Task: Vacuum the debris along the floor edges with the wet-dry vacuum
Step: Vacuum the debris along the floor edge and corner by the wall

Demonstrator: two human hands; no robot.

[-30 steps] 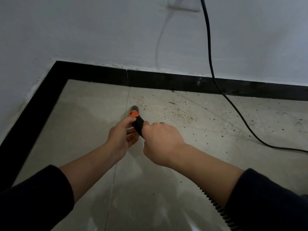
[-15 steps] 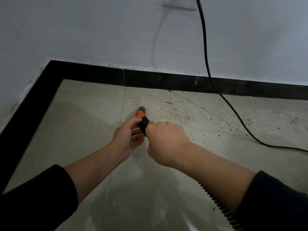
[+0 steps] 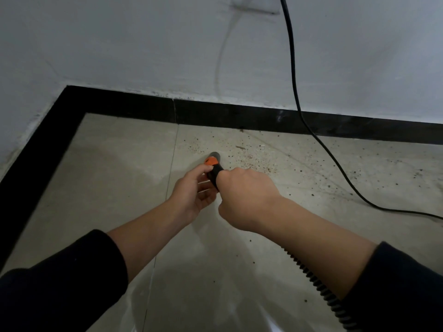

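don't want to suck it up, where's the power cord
Head view, right side: the power cord drops down the wall, crosses the baseboard, and trails rightward across the floor.

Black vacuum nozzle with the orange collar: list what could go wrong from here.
The black power cord trails across the floor among the brown debris specks, right of the black nozzle; sweeping that way might snag it.
Specks also lie against the black skirting board; the round tip may miss them.
The black ribbed hose runs under the right forearm and could tug the nozzle off line.
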